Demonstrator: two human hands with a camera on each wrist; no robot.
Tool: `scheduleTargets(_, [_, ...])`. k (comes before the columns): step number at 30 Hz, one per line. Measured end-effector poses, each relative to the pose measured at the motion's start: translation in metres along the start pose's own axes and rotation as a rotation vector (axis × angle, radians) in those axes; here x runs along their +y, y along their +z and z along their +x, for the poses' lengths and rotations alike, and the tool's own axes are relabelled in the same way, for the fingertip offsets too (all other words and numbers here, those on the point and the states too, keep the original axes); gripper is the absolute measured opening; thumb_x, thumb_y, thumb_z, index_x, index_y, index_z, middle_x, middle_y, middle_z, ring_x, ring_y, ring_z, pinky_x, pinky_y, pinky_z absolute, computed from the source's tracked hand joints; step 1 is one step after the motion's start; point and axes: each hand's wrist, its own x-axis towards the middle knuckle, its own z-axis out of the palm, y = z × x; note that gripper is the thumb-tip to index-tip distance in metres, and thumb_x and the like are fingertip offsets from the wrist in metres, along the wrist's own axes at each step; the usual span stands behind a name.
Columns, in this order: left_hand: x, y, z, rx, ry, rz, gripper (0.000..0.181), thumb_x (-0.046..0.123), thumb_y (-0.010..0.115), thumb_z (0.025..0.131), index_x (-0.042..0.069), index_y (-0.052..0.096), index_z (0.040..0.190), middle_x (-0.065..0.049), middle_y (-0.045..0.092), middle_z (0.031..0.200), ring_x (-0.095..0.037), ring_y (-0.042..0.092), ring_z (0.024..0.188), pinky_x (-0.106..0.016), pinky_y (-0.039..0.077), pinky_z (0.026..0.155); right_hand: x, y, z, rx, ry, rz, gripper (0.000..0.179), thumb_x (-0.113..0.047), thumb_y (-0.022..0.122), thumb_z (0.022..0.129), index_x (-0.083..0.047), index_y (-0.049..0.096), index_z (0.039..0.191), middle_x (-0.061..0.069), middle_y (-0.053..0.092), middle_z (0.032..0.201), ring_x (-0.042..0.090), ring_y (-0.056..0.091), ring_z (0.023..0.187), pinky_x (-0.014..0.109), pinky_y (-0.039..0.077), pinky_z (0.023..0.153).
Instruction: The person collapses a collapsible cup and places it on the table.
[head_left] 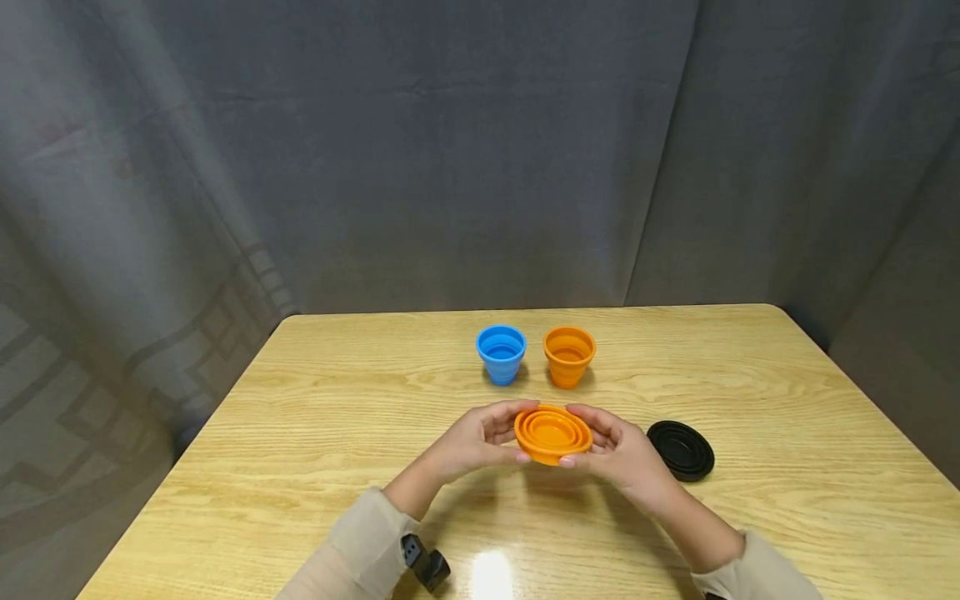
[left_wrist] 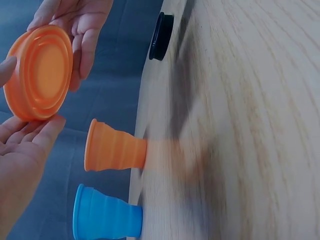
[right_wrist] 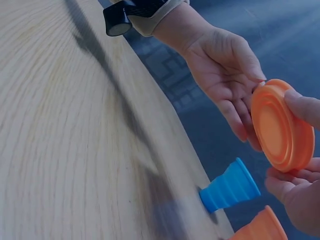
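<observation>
"Curtain first, as the largest item. Colour and position?"

"Grey, hanging behind the table. The tabletop is pale wood grain, with a bright glare spot at its near side."

"Next down in size: the arms?"

"Beige sleeves reach in from the near edge, one on each side. Left hand and right hand face each other above the tabletop."

"State of the fingers?"

"Both clamped on one object — the collapsed orange cup. Each thumb presses the near rim; the other fingers support the far side and underneath. Left hand has the left part, right hand the right part."

"Where is that cup, exactly?"

"Raised off the wood, between the two hands, its concentric rings facing up toward the head view. Both wrist views show a gap below it."

"Smaller items?"

"A flat black ringed disc lies on the table just right of the right hand. Beyond the hands stand an expanded orange cup and, to its left, a blue cup — both upright, near each other, not touching."

"Smallest?"

"A black device at the left cuff."
</observation>
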Motion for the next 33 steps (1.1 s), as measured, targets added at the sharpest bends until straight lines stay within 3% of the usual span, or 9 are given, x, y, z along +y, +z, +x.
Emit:
scheduleTargets(11, [-0.0022,0.0071,0.005,0.064,-0.035,0.087,0.065,-0.005,0.065,0.072,-0.003,0.033,0.129,-0.012,0.04,0.129,-0.016,0.04,0.115,-0.025,0.031,0.095,0.0017,0.0032,0.0,0.031,-0.06,-0.08,0.071,-0.009,0.074,0.066,0.003,0.037,0.126,0.02,0.042,0.124,0.028,0.043,0.11,0.023,0.039,0.086])
scheduleTargets(18, [-0.0033,0.0077,0.0038,0.098,-0.056,0.161,0.065,-0.002,0.067,0.071,-0.001,0.036,0.128,-0.009,0.043,0.127,-0.013,0.042,0.113,-0.022,0.032,0.093,0.0027,0.0042,0.0011,-0.021,-0.098,-0.131,0.073,-0.011,0.073,0.067,0.001,0.033,0.127,0.018,0.04,0.124,0.03,0.041,0.112,0.044,0.029,0.094])
scheduleTargets(26, [-0.0037,0.0069,0.0016,0.113,-0.034,0.137,0.065,-0.004,0.067,0.07,-0.001,0.037,0.128,-0.01,0.044,0.126,-0.014,0.044,0.111,-0.023,0.033,0.092,0.0029,0.0045,0.0033,-0.051,-0.136,-0.169,0.077,-0.011,0.075,0.065,0.001,0.032,0.128,0.018,0.037,0.128,0.032,0.034,0.117,0.048,0.022,0.096])
scheduleTargets(33, [-0.007,0.0067,0.0025,0.076,-0.034,0.099,0.064,-0.007,0.065,0.071,-0.004,0.035,0.128,-0.013,0.043,0.126,-0.015,0.044,0.111,-0.024,0.033,0.093,0.0037,0.004,0.0042,-0.071,-0.177,-0.209,0.077,-0.009,0.075,0.064,0.001,0.033,0.127,0.018,0.039,0.127,0.034,0.032,0.118,0.052,0.02,0.096])
